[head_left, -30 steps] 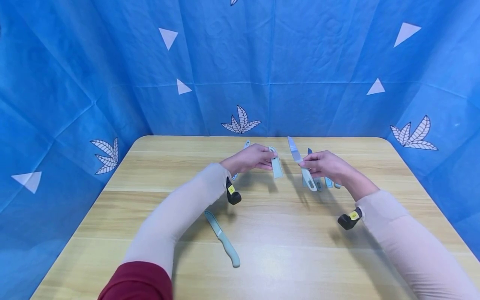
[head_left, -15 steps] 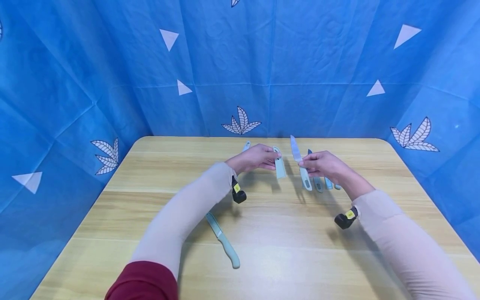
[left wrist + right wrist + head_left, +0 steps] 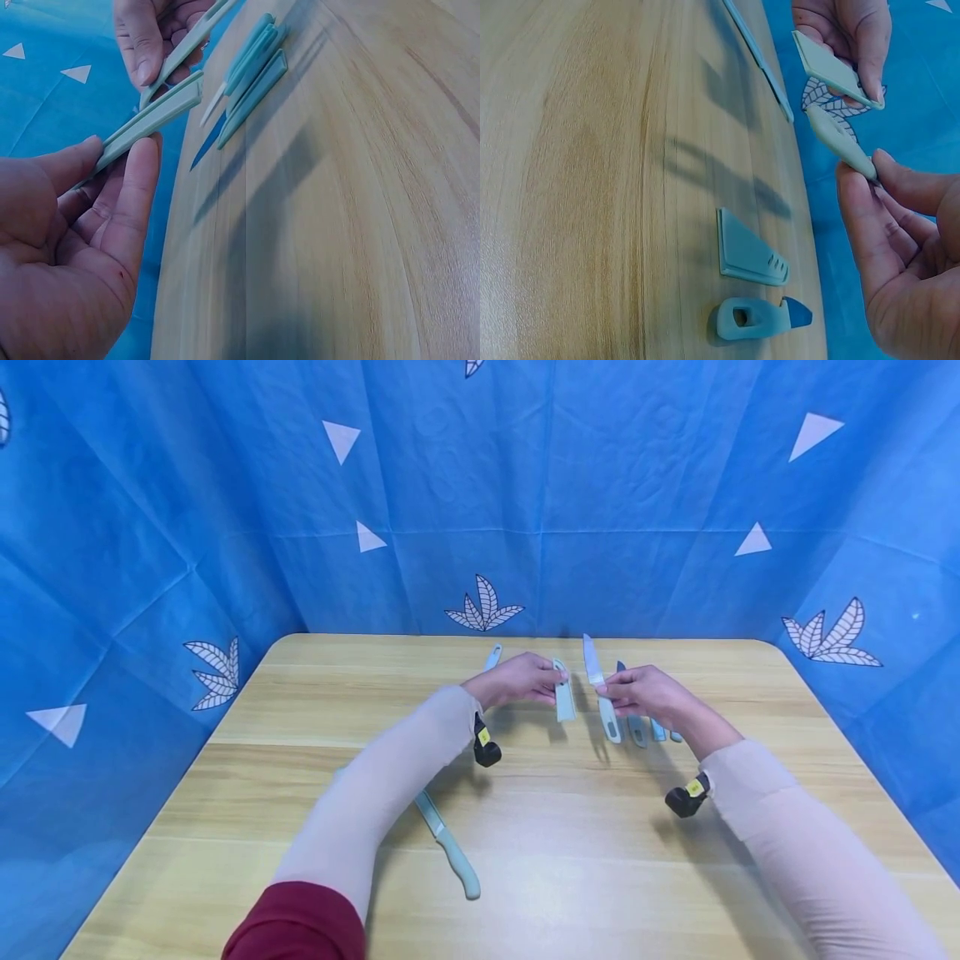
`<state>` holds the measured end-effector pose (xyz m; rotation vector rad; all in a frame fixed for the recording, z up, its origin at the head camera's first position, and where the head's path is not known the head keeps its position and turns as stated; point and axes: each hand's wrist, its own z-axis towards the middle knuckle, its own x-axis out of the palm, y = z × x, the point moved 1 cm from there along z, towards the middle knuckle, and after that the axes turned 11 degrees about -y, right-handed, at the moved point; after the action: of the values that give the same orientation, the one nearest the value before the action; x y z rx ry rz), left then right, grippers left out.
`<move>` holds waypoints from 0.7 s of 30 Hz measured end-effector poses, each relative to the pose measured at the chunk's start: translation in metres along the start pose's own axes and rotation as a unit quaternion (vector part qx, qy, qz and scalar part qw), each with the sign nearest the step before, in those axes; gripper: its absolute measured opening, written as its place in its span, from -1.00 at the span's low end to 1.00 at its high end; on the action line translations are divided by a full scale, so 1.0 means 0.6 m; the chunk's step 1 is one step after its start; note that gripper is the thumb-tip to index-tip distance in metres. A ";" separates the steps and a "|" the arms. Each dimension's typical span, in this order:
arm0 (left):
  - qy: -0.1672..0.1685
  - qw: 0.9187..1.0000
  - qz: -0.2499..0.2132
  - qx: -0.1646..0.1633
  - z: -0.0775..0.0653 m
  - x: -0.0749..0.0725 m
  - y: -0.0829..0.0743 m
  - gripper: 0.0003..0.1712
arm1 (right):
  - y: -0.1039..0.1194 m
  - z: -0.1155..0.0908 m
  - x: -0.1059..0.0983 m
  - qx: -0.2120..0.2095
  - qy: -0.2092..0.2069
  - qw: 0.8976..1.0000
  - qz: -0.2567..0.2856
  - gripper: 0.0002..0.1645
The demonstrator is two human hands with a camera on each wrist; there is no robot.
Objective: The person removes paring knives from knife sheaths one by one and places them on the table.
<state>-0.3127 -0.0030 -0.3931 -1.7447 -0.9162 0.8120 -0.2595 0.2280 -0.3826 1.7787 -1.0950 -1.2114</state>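
In the head view my left hand (image 3: 521,678) pinches a pale green knife sheath (image 3: 565,695), its flat face toward me. Just to the right, my right hand (image 3: 647,690) grips a small knife (image 3: 609,718) at the front of its pale handle, blade pointing up and away. A narrow gap separates sheath and knife; both are held above the tabletop. Seen from the left wrist, the sheath (image 3: 150,124) lies between thumb and fingers, near the other hand's knife handle (image 3: 187,49). The right wrist view shows the handle (image 3: 840,142) between fingertips, with the blade hidden.
Under my right hand lie another sheath (image 3: 746,251) and a short-bladed knife (image 3: 754,321), among other pieces. A longer mint-handled knife (image 3: 456,860) rests nearer me, partly under my left forearm. Behind my left hand another mint piece (image 3: 492,656) shows. A blue curtain (image 3: 540,485) borders the table.
My left hand has moved right with the sheath, closer to the knife. The knife has turned slightly more upright in my right hand, which has stayed nearly in place.
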 end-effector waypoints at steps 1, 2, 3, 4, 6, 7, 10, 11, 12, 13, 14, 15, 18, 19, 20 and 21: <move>0.001 1.000 0.001 0.000 0.001 0.001 0.001 -0.74 | -0.001 0.001 0.000 0.001 0.001 1.000 0.000 -0.49; 0.001 1.000 0.003 -0.001 0.003 0.002 0.001 -0.74 | -0.001 0.003 0.001 0.002 0.002 1.000 0.002 -0.48; -0.001 1.000 0.006 -0.002 0.003 0.004 0.001 -0.74 | -0.002 0.004 0.001 0.005 0.002 1.000 0.004 -0.48; 0.000 1.000 0.009 -0.002 0.004 0.005 0.001 -0.74 | -0.003 0.005 0.001 0.006 0.003 1.000 0.005 -0.47; 0.002 1.000 0.015 -0.001 0.005 0.007 0.001 -0.74 | -0.005 0.008 0.001 0.009 0.005 1.000 0.005 -0.45; 0.002 1.000 0.018 0.000 0.006 0.008 0.001 -0.74 | -0.006 0.010 0.001 0.011 0.005 1.000 0.006 -0.45; 0.003 1.000 0.019 0.000 0.009 0.010 0.002 -0.74 | -0.010 0.014 0.000 0.015 0.004 1.000 0.008 -0.45; 0.002 1.000 0.019 -0.001 0.010 0.010 0.002 -0.75 | -0.011 0.015 0.000 0.016 0.003 1.000 0.008 -0.45; 0.001 1.000 0.018 -0.003 0.011 0.010 0.002 -0.76 | -0.012 0.016 0.000 0.016 0.002 1.000 0.008 -0.46; 0.001 1.000 0.016 -0.005 0.012 0.011 0.003 -0.76 | -0.013 0.017 0.001 0.017 0.000 1.000 0.009 -0.48; 0.000 1.000 0.016 -0.007 0.014 0.011 0.003 -0.77 | -0.014 0.018 0.001 0.017 -0.001 1.000 0.010 -0.48; 0.001 1.000 0.015 -0.008 0.015 0.012 0.004 -0.77 | -0.015 0.019 0.001 0.017 -0.002 1.000 0.012 -0.49; 0.004 1.000 0.016 -0.013 0.019 0.013 0.006 -0.76 | -0.017 0.023 0.000 0.017 -0.005 1.000 0.014 -0.49; 0.007 1.000 0.017 -0.013 0.020 0.014 0.007 -0.76 | -0.018 0.023 0.000 0.016 -0.004 1.000 0.014 -0.47; 0.009 1.000 0.017 -0.014 0.022 0.014 0.007 -0.76 | -0.019 0.024 0.000 0.016 -0.005 1.000 0.015 -0.47; 0.010 1.000 0.017 -0.016 0.023 0.014 0.008 -0.76 | -0.019 0.025 0.000 0.017 -0.007 1.000 0.014 -0.47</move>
<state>-0.3190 0.0094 -0.4027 -1.7972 -0.8930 0.8029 -0.2710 0.2311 -0.3976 1.7762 -1.1518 -1.1963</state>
